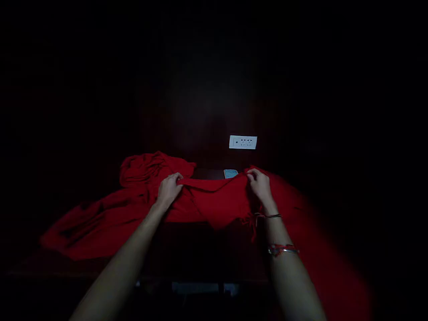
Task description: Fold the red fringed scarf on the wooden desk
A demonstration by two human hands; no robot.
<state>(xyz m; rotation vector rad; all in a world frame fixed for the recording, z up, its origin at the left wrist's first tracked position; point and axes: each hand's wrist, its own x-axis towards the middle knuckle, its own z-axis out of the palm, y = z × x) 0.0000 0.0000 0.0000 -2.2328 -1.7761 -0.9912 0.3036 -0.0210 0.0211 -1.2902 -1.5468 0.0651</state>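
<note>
A long red cloth (217, 203) stretches between my two hands over a dark table. My left hand (170, 189) pinches its upper edge near the middle of the view. At the right, my right hand (260, 183) grips the same edge, fingers closed on it. Between them the edge sags slightly and a loose corner hangs down. More red fabric lies bunched in a heap (142, 171) behind and left of my left hand. A wide stretch of red cloth (310, 236) runs down beyond my right forearm; whether it is all one piece I cannot tell.
A phone (230, 174) with a lit screen lies behind the cloth, between my hands. On the dark wall behind is a white socket panel (243, 142). The surroundings are too dark to make out. Bracelets (282, 249) circle my right forearm.
</note>
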